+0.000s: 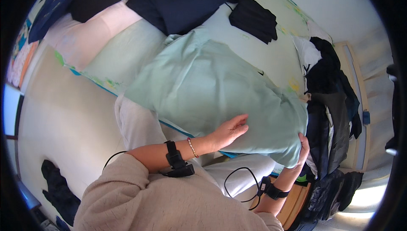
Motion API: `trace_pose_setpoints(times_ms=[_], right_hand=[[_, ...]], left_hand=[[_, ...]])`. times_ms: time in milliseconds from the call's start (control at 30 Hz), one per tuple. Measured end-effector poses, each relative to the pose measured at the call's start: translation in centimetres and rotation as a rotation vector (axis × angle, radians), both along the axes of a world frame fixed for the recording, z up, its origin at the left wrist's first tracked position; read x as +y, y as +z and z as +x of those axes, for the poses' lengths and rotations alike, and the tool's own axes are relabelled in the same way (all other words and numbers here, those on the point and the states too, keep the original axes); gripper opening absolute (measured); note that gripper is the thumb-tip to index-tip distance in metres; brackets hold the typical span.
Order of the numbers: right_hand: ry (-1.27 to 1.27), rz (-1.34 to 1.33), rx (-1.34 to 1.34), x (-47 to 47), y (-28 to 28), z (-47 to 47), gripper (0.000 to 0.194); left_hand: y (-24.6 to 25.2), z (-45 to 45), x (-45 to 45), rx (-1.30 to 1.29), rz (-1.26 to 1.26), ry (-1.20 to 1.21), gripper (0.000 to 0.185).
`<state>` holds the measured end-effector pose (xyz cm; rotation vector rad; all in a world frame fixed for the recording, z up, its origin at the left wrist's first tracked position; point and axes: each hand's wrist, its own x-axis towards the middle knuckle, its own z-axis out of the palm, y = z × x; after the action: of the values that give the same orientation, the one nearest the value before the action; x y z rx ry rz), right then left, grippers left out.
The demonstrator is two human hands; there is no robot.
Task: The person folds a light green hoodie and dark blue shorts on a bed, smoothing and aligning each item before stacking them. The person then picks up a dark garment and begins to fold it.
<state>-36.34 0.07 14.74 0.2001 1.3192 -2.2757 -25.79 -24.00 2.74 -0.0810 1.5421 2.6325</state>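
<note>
A pale green cloth top (216, 75) lies spread with soft creases over the bed in front of me, its near edge hanging close to my knees. My left hand (229, 132), with a beaded bracelet at the wrist, is over the near part of the cloth, fingers slightly curled and holding nothing. At the right end, my right hand (303, 150) grips the cloth's edge, thumb on top; the other fingers are mostly hidden.
Dark navy clothing (190, 2) and a folded black garment (254, 19) lie on the far bed sheet (254, 50). A pale pink cloth (95, 34) is at left. Dark clothes (327, 119) are heaped at right. A black cable (225, 180) loops by my right forearm. A black item (58, 180) lies on the floor.
</note>
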Motion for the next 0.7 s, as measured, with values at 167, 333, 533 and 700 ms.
trace_pose_setpoints(times_ms=[167, 333, 533, 700], right_hand=[[0.326, 0.259, 0.468, -9.9, 4.2, 0.2, 0.051], [0.728, 0.656, 0.756, -16.8, 2.2, 2.1, 0.06], [0.262, 0.157, 0.472, -8.9, 1.9, -0.7, 0.05], [-0.215, 0.301, 0.558, 3.4, -2.0, -0.4, 0.048]], left_hand=[[-1.5, 1.7, -0.4, 0.304, -0.287, -0.064, 0.053], [-2.3, 2.9, -2.3, 0.111, -0.3, -0.212, 0.053], [-1.6, 3.1, -4.2, 0.056, 0.045, 0.018, 0.048], [0.7, -2.8, -4.3, 0.492, -0.905, 0.363, 0.033]])
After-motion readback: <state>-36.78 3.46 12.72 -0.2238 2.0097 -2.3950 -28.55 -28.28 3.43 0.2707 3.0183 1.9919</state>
